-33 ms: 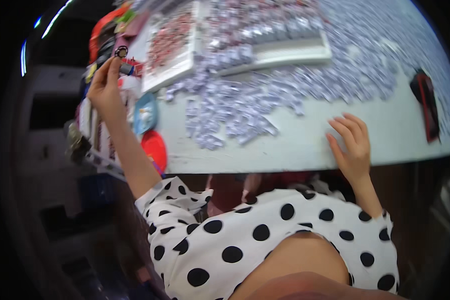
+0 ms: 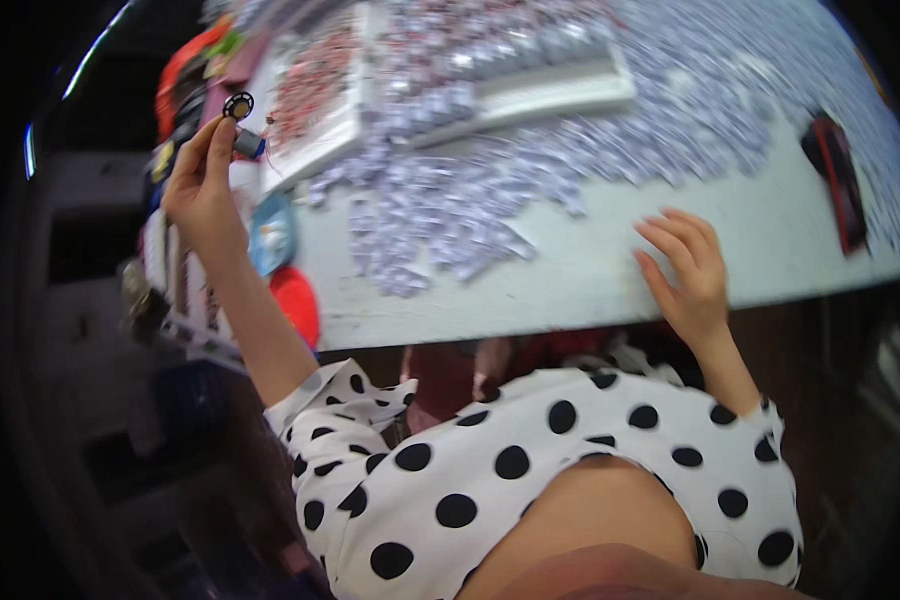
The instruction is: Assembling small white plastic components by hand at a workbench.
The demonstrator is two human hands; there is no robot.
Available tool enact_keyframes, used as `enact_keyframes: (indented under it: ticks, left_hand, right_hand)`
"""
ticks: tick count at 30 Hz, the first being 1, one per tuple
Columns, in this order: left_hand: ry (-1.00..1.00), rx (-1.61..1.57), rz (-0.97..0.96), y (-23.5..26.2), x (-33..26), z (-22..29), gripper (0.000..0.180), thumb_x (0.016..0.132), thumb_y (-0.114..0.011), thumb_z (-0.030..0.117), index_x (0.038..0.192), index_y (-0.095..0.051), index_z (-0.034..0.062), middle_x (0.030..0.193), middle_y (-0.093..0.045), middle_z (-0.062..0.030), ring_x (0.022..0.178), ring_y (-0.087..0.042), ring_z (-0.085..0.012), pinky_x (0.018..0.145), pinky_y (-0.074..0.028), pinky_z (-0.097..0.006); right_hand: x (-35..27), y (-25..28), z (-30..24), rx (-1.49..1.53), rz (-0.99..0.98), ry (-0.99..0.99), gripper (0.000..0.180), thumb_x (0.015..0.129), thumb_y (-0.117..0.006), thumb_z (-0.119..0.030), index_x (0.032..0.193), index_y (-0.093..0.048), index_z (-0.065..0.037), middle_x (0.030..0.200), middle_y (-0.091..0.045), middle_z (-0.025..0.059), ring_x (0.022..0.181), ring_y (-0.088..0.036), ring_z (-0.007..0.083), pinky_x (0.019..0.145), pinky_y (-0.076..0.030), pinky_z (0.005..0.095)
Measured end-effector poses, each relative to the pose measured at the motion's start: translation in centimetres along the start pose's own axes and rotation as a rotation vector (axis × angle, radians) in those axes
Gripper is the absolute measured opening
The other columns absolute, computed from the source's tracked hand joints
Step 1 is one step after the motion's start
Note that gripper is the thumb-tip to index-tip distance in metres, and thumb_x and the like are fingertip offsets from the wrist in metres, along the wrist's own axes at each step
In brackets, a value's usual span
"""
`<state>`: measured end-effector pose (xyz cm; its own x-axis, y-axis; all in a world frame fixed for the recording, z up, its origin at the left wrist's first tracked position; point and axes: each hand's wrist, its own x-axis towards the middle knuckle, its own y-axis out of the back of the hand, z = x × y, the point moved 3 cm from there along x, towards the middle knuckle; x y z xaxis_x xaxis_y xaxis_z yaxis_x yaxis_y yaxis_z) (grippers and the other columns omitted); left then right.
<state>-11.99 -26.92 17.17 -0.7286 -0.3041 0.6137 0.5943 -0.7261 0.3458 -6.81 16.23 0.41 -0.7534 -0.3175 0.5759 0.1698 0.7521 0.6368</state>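
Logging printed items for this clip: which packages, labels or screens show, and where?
Small packets: white-purple heap spread across the table.
White trays: rectangular, far side, holding more packets.
Blue round-cornered label: table's left edge.
No screens visible.

Left hand (image 2: 202,185) pinches a small round part (image 2: 238,105); right hand (image 2: 690,270) rests on table (image 2: 570,290).

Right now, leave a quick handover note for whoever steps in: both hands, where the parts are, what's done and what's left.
Left hand: raised at the table's left end, pinching a small black ring-shaped part with a grey barrel.
Right hand: empty, fingers spread on the white table near its front edge.
Small pale pieces lie heaped across the table; white trays behind hold more.
Done: one part picked up. Left: the heap looks unsorted.
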Motion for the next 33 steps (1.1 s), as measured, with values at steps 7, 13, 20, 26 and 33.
enact_keyframes:
  ticks: [7,13,20,26,33]
  left_hand:
    - [-0.235,-0.165,-0.627,-17.6,-12.6,11.9,0.016,0.087,-0.071,0.001,0.103,-0.073,-0.0001,0.087,-0.065,-0.0081,0.076,-0.062,-0.0152,0.069,-0.048,-0.027]
    - [0.034,-0.377,-0.695,-24.8,-17.7,11.9,0.018,0.091,-0.069,0.004,0.108,-0.073,-0.0009,0.096,-0.07,-0.0052,0.085,-0.064,-0.0109,0.077,-0.05,-0.025]
    - [0.578,-0.75,-0.492,-26.6,-22.4,8.7,0.025,0.09,-0.072,0.01,0.111,-0.071,-0.0047,0.101,-0.072,-0.0121,0.09,-0.069,-0.0169,0.084,-0.056,-0.029]
    - [0.611,-0.793,-0.443,-25.7,-24.7,7.7,0.03,0.092,-0.07,0.007,0.119,-0.067,-0.0053,0.108,-0.071,-0.0125,0.096,-0.068,-0.0163,0.087,-0.055,-0.029]
    - [0.338,-0.585,-0.407,-23.5,-25.6,8.3,0.026,0.093,-0.065,0.0,0.119,-0.066,-0.0047,0.111,-0.07,-0.0151,0.104,-0.067,-0.0179,0.093,-0.053,-0.03]
  right_hand:
    - [1.2,1.5,-1.2,0.855,0.123,-0.226,0.054,0.091,-0.07,-0.008,0.142,-0.05,-0.007,0.119,-0.058,0.0091,0.079,-0.061,0.0083,0.067,-0.051,0.022]
    - [-0.3,4.1,2.3,0.947,0.098,-0.49,0.033,0.098,-0.061,-0.011,0.131,-0.06,-0.004,0.103,-0.065,0.0035,0.077,-0.06,0.0057,0.066,-0.05,0.0193]
    - [-3.5,6.8,7.7,0.678,0.22,-0.531,0.026,0.096,-0.062,-0.007,0.121,-0.068,-0.007,0.101,-0.068,0.0045,0.08,-0.063,0.01,0.073,-0.055,0.0241]
    - [-3.3,6.4,2.8,0.316,0.218,-0.251,0.029,0.09,-0.068,-0.006,0.12,-0.068,-0.01,0.116,-0.063,0.0072,0.084,-0.066,0.017,0.067,-0.055,0.0271]
    - [-2.7,4.0,0.5,0.215,0.083,-0.114,0.036,0.083,-0.074,-0.009,0.118,-0.068,-0.012,0.118,-0.063,0.0047,0.09,-0.065,0.0203,0.071,-0.054,0.0293]
